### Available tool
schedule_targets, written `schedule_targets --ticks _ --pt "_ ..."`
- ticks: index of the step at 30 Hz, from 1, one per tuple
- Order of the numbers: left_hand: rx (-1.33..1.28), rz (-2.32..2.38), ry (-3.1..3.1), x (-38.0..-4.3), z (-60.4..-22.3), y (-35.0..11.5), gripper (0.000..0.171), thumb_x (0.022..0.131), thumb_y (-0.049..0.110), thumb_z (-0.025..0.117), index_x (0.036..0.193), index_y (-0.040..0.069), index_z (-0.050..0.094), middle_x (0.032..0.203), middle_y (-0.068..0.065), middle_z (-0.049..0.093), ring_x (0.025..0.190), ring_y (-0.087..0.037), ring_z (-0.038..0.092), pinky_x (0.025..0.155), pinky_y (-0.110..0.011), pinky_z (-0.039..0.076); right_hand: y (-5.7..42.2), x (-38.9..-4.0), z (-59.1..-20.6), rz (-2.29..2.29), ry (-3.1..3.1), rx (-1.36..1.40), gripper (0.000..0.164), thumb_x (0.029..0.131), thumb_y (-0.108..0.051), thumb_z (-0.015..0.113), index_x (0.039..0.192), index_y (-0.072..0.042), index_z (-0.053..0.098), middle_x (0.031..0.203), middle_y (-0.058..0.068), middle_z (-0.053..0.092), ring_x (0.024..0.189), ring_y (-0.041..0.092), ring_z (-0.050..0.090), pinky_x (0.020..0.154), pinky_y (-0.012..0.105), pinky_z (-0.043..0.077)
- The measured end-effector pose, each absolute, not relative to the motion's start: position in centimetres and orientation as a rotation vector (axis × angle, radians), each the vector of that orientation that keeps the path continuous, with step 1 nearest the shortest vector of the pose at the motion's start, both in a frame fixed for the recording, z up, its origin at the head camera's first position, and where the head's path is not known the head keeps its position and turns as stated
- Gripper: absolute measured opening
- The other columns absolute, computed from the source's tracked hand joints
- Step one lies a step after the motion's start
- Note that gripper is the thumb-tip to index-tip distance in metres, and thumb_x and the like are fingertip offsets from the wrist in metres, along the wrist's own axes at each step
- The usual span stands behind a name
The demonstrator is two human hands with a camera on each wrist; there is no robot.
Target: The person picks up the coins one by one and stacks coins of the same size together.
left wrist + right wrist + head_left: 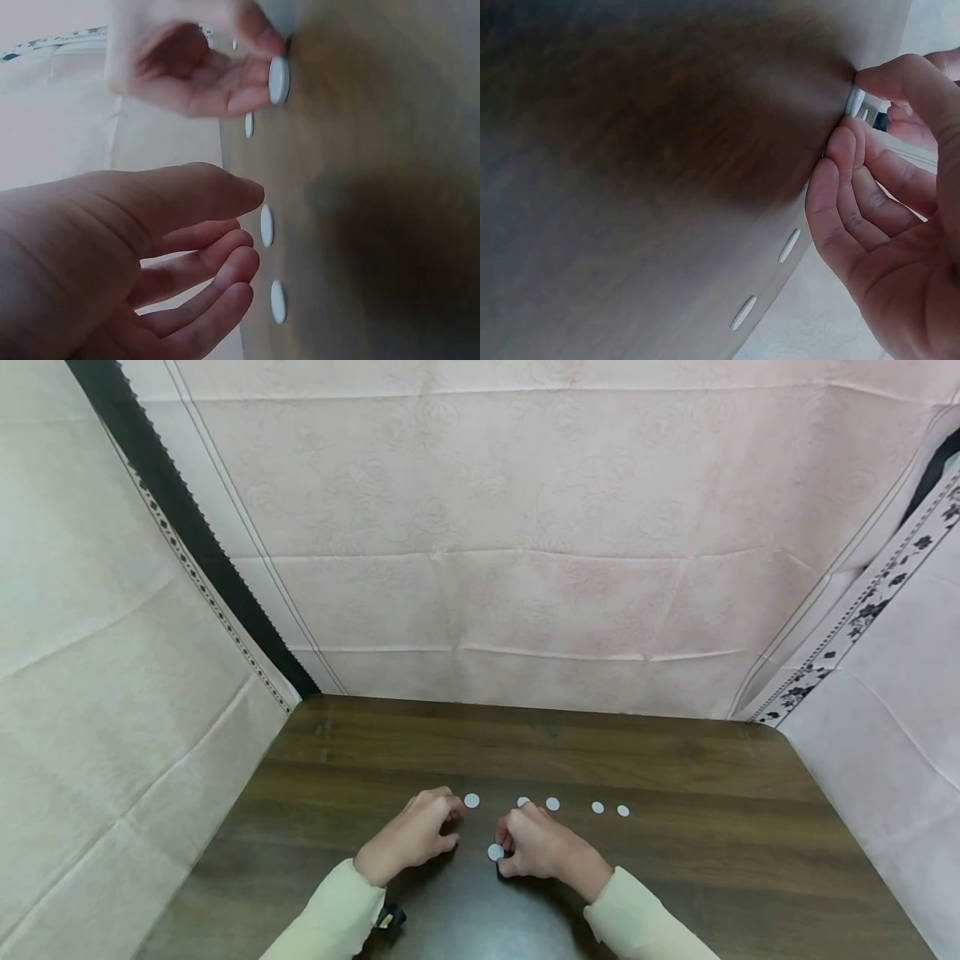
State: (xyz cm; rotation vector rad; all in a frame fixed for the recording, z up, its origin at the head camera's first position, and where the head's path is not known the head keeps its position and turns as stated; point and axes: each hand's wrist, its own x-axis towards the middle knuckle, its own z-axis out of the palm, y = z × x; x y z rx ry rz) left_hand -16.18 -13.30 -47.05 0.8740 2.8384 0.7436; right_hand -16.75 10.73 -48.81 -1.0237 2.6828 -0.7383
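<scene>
Low in front of me, my right hand pinches a small round white disc between thumb and fingers, right at the tabletop. In the left wrist view that disc is tilted on edge at the fingertips. My left hand hovers to the left with fingers loosely bent, holding nothing. Just past its fingertips lies another white disc. The left wrist view has two white discs beside this hand, the upper one near the thumb tip and a lower one by the fingers.
Several more white discs lie in a rough row across the brown wooden table: one partly covered by my right hand, then others to its right. Pale cloths hang behind and at both sides. A dark band circles the left wrist.
</scene>
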Motion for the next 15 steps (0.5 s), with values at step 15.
schedule_targets --ticks 15 --pt "0.801 0.727 2.899 -19.1 -46.5 -15.2 0.024 0.085 -0.001 0.083 0.107 -0.004 0.074 0.101 -0.014 0.069 0.093 -0.027 0.068 0.080 -0.041 0.061 10.7 -16.7 -48.9 -0.722 2.702 -1.019 0.012 0.076 -0.013 0.084 0.085 -0.013 0.075 0.075 -0.009 0.067 0.068 -0.006 0.054 0.065 0.016 0.049"
